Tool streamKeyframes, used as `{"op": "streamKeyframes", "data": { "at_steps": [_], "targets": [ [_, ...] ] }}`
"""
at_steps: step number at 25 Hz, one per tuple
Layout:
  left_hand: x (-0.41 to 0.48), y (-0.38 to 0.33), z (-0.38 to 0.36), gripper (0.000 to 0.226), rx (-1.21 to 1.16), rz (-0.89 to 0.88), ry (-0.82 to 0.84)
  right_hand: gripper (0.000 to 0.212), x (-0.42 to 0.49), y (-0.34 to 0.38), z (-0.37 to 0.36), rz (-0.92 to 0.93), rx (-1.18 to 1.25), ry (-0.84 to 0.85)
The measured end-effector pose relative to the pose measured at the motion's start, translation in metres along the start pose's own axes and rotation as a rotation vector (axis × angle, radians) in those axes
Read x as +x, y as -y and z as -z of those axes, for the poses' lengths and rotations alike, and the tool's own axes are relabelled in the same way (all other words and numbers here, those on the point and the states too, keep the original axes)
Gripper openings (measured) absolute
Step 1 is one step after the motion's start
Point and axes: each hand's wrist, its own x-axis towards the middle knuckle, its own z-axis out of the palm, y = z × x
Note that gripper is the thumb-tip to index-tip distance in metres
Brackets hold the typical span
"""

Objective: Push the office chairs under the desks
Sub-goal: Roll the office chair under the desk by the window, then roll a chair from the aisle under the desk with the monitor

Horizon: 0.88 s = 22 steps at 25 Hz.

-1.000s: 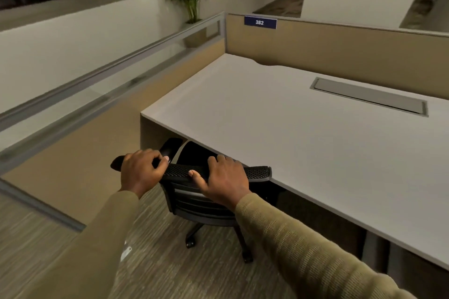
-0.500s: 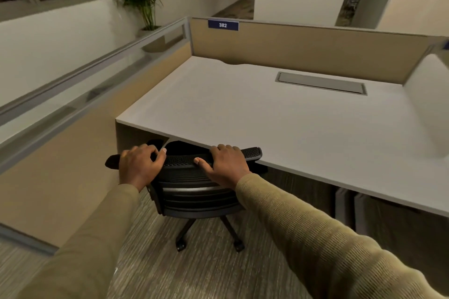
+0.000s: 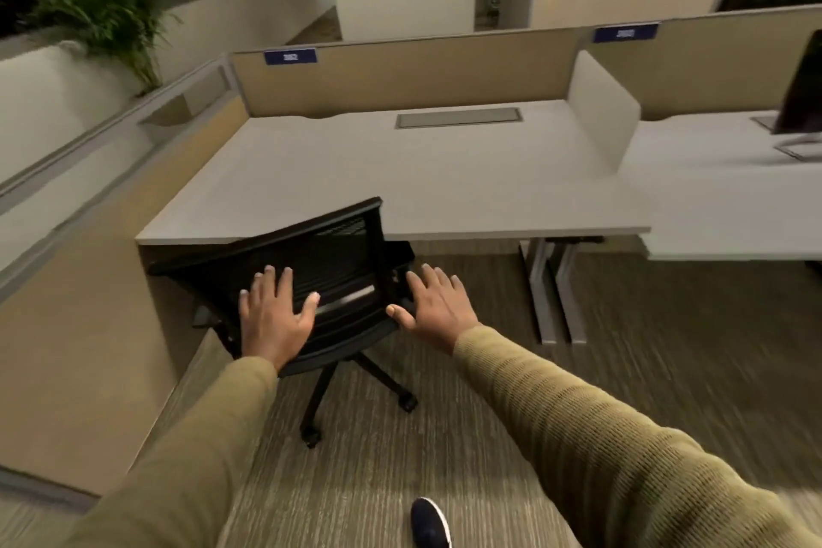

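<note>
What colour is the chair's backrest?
Black mesh, with a silver strip across it; the chair backrest shows in the head view.

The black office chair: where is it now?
The chair stands left of centre in the head view, its mesh back at the front edge of the left desk, beyond the left hand and right hand.

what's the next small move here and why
Probably lower both hands and turn right toward the neighbouring desk. The chair has its seat under the desk, with the backrest close to the front edge, though angled. The left hand and right hand are open with fingers spread, gripping nothing, so this chair looks done. No other chair is in view.
</note>
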Motion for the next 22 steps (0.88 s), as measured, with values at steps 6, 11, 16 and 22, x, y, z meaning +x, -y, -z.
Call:
{"op": "streamKeyframes", "data": {
  "at_steps": [6,11,16,22],
  "targets": [
    [-0.117,-0.071,-0.043,0.072,-0.038,-0.173,0.26,0.079,-0.131,-0.03,-0.02,-0.255,-0.024,0.01],
    [-0.194,-0.097,-0.058,0.074,-0.058,-0.322,0.389,0.079,-0.226,-0.023,-0.047,-0.431,0.004,0.002],
    [-0.272,-0.093,-0.059,0.076,-0.084,-0.439,0.462,0.079,-0.315,0.014,-0.088,-0.547,0.061,0.025],
    [-0.357,-0.097,-0.052,0.078,-0.05,-0.554,0.552,0.08,-0.414,0.034,-0.11,-0.658,0.076,0.049]
  ]
}}
